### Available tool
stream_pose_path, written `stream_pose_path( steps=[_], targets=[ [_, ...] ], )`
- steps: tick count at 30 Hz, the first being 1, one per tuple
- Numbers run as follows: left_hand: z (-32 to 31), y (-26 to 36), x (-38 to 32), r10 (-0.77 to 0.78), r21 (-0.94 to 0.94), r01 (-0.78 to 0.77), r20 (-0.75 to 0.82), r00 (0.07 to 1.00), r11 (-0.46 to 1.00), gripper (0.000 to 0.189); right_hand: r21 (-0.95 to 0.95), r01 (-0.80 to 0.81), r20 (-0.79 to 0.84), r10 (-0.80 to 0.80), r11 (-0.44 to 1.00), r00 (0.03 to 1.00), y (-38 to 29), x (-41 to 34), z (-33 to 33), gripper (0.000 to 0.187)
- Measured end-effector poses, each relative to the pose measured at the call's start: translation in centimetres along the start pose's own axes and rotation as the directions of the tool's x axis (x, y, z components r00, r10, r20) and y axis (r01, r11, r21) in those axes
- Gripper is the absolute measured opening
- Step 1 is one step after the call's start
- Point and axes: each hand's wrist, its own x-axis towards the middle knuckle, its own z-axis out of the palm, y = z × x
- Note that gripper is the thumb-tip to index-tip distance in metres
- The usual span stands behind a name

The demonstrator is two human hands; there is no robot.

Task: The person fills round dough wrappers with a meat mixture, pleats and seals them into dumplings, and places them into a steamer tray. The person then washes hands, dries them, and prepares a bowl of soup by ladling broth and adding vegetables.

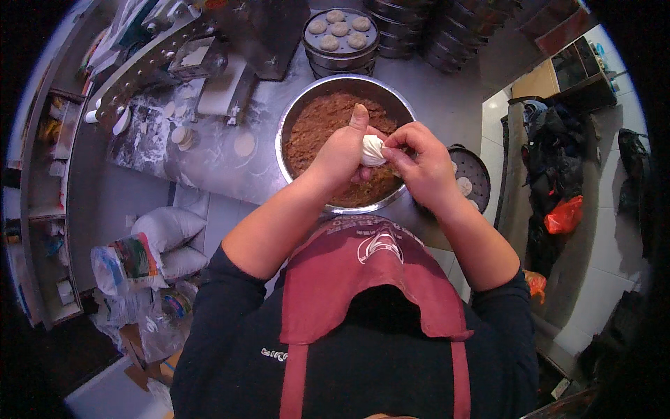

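A pleated white dough bun [372, 151] rests in my left hand [343, 149], whose thumb points up and away. The fingers of my right hand [419, 160] pinch the bun's gathered folds from the right. Both hands are above a large steel bowl [282, 118] of brown minced filling [319, 123]. My left palm and some fingertips are hidden behind the bun and the hand itself. To the right, partly covered by my right forearm, a perforated steamer tray [477, 170] carries several pleated buns [464, 186].
Beyond the bowl, a round steamer [340, 62] bears several buns. Tall steamer stacks [400, 29] stand behind it. On the floured steel table [220, 173] lie a flat dough round [244, 144] and a small stack of wrappers [182, 137], near a dough machine [222, 91]. White sacks [170, 228] lie at lower left.
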Motion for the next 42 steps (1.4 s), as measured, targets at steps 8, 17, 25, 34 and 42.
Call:
stream_pose_path(
  steps=[8,17,25,34,42],
  targets=[
    [-0.2,0.1,0.2,0.035,0.044,-0.035,0.002,0.999,0.998,0.073,-0.060,0.113,0.023,-0.112,0.992,0.993,-0.6,0.1,-0.2,0.011],
    [-0.3,0.7,0.5,0.039,0.149,-0.048,0.063,0.997,0.988,0.073,-0.178,0.253,0.021,-0.254,0.951,0.967,-0.8,0.0,0.0,0.013],
    [-1.1,0.8,1.0,0.039,0.306,-0.054,0.053,0.998,0.951,0.070,-0.262,0.338,-0.005,-0.351,0.904,0.936,-1.8,0.0,0.0,0.012],
    [-0.2,2.0,-0.1,-0.004,0.210,-0.001,0.025,1.000,0.978,0.071,-0.318,0.394,0.008,-0.413,0.862,0.911,-1.4,0.0,-0.1,0.010],
    [0.0,1.6,0.1,-0.050,0.095,0.039,0.120,0.992,0.995,0.071,-0.320,0.417,-0.021,-0.446,0.851,0.895,-1.1,-0.4,0.3,0.013]
  ],
)
